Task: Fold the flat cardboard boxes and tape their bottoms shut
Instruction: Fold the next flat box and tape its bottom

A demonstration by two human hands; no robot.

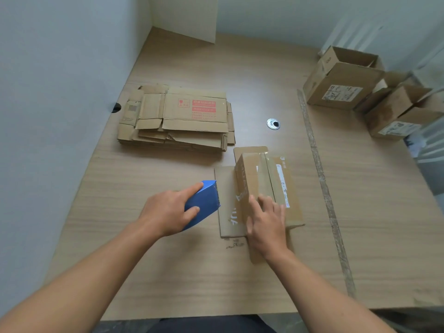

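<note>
A small cardboard box (269, 181) stands upside down on the wooden table (168, 272), its bottom flaps closed with a strip of clear tape along the seam and its top flaps splayed flat on the table. My right hand (266, 224) presses flat on the box's near end, fingers straight over the tape. My left hand (168, 212) grips a blue tape dispenser (204, 203) just left of the box, its toothed edge near the left flap. A stack of flat cardboard boxes (177, 116) lies further back on the left.
Several folded open boxes (341, 80) stand at the table's far right. A metal cable grommet (273, 123) sits behind the box. A strip of worn tape (322, 179) runs down the table on the right. Walls close off the left and back.
</note>
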